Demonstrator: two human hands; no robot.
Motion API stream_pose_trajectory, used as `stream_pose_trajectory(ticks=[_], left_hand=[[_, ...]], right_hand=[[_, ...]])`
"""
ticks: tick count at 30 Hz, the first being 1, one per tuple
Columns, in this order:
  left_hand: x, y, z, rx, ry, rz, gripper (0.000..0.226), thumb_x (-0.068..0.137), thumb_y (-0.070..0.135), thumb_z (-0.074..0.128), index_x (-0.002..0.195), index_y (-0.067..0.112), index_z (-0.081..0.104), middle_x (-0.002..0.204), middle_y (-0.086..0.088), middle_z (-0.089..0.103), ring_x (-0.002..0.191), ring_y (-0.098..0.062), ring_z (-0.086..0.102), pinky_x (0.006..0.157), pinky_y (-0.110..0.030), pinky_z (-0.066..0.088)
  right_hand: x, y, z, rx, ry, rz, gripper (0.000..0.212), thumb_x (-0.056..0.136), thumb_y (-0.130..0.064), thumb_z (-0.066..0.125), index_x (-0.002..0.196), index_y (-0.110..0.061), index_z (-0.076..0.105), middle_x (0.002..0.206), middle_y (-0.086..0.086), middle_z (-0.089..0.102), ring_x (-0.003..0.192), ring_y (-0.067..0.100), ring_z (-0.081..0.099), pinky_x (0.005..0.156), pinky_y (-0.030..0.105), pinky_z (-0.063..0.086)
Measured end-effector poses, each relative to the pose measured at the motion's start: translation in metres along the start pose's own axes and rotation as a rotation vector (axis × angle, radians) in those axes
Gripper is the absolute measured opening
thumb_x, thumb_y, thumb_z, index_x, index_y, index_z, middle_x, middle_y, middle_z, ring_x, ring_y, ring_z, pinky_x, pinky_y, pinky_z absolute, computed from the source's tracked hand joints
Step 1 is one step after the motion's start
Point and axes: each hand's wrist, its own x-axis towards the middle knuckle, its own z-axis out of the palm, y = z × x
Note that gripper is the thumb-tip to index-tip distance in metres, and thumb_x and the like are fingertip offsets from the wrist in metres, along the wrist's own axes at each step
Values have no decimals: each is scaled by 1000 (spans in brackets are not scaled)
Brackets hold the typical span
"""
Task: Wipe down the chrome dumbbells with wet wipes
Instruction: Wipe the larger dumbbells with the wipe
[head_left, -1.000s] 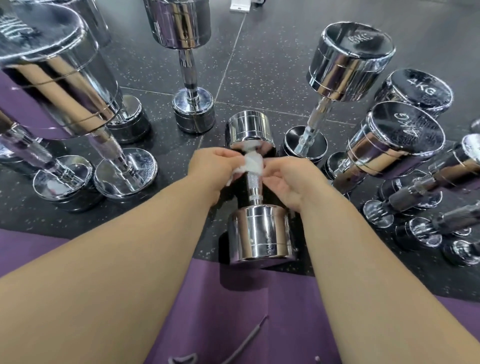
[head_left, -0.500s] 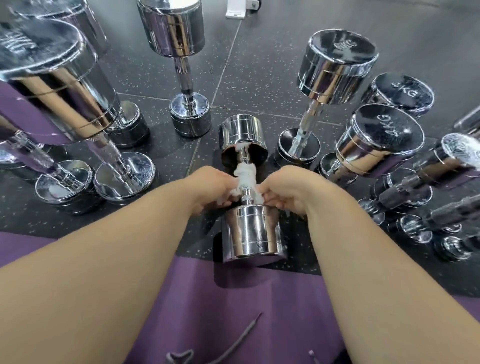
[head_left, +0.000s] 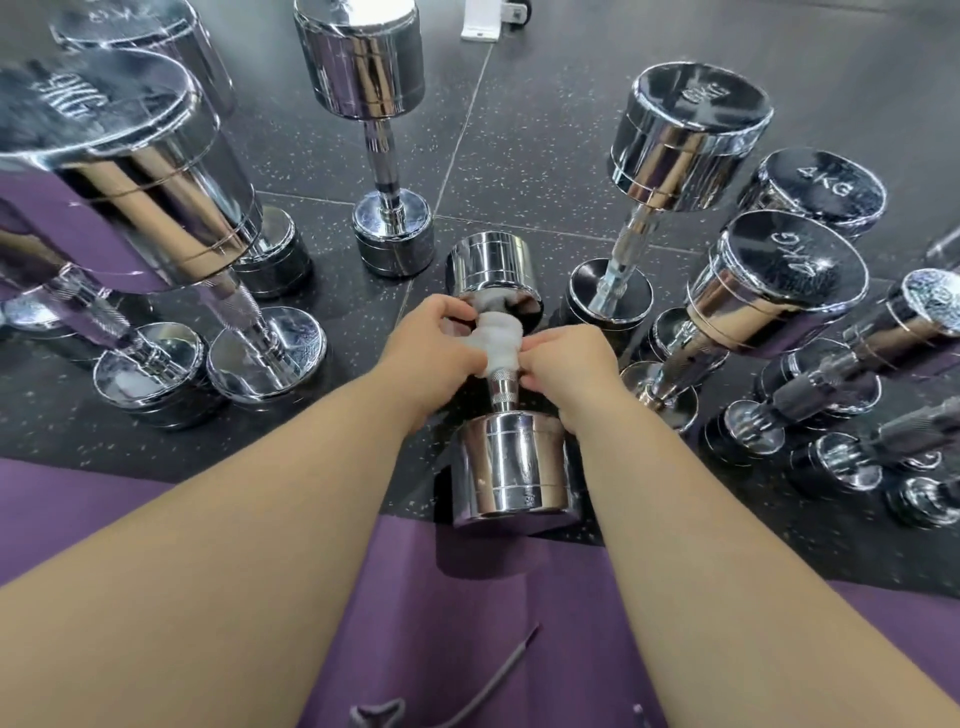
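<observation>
A chrome dumbbell lies on the dark floor in front of me, its handle pointing away from me. A white wet wipe is wrapped round the far part of the handle, just under the far head. My left hand pinches the wipe from the left side. My right hand pinches it from the right. The near stretch of knurled handle shows bare below the wipe.
Several chrome dumbbells stand on end around it: a big one at the left, one behind, a large one and two 4 kg ones at the right. Purple trouser legs fill the bottom.
Both hands slid the wipe from near the close head up the handle toward the far head; a second ago the wipe was also near the far end. The camera shifted slightly.
</observation>
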Motion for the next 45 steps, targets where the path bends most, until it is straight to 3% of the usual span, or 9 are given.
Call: stream_pose_trajectory(ticks=[3, 7, 11, 17, 23, 31, 37, 41, 45], left_hand=[[-3, -4, 9, 243, 46, 195, 32, 87, 10, 62, 109, 33, 65, 104, 5, 64, 84, -11, 59, 69, -20, 49], [2, -6, 9, 391, 123, 241, 14, 90, 20, 66, 101, 26, 72, 94, 8, 66, 78, -4, 57, 60, -6, 35], [10, -8, 9, 423, 222, 147, 12, 92, 25, 64, 99, 23, 74, 83, 6, 63, 79, -13, 55, 67, -23, 37], [19, -10, 17, -48, -13, -129, 20, 93, 7, 57, 84, 16, 71, 73, -3, 64, 63, -13, 53, 57, -21, 44], [12, -23, 6, -53, -191, -182, 13, 91, 7, 63, 86, 13, 74, 72, -4, 65, 66, -12, 53, 62, -20, 46], [-8, -20, -1, 175, -420, -188, 23, 82, -9, 60, 66, 4, 69, 63, -10, 57, 54, -16, 47, 51, -20, 43], [17, -13, 13, -165, -62, -262, 23, 85, -10, 58, 75, 7, 69, 65, -10, 61, 57, -18, 52, 60, -27, 48], [14, -15, 6, -56, -183, -282, 17, 82, -4, 62, 96, -3, 72, 78, -14, 60, 63, -18, 54, 61, -26, 48], [-11, -9, -3, 232, -429, -263, 21, 54, -2, 60, 73, 4, 66, 74, -17, 51, 70, -26, 43, 67, -35, 40]], right_hand=[[-4, -1, 1, -15, 0, -36, 25, 76, 4, 57, 72, -14, 75, 71, 7, 68, 73, 28, 61, 68, 34, 52], [2, -9, -2, 239, -38, 46, 23, 82, -4, 61, 104, -2, 69, 110, 20, 70, 105, 33, 67, 92, 47, 56], [11, -9, 6, 370, -110, 157, 36, 78, -10, 65, 112, 1, 62, 111, 25, 69, 109, 40, 64, 95, 58, 50], [13, -1, 6, 392, -244, 187, 23, 97, -19, 61, 111, -2, 65, 100, 10, 72, 76, 16, 68, 58, 25, 55], [0, 6, -8, 128, -317, 173, 39, 95, -31, 58, 119, 0, 67, 95, 16, 69, 76, 18, 53, 64, 27, 39], [-21, 3, -29, -177, -389, 190, 22, 85, -2, 60, 63, -6, 59, 49, 5, 54, 61, 22, 48, 65, 30, 40], [-6, -2, -1, 236, -217, 226, 16, 94, 3, 50, 100, 1, 65, 102, 15, 70, 76, 22, 66, 56, 24, 56], [-9, -3, -10, -7, -336, 195, 23, 95, -2, 43, 76, -6, 55, 60, 6, 57, 55, 17, 49, 54, 27, 43], [-35, -6, -25, -262, -448, 151, 17, 81, 3, 45, 70, 1, 57, 54, 17, 57, 41, 26, 53, 54, 30, 43]])
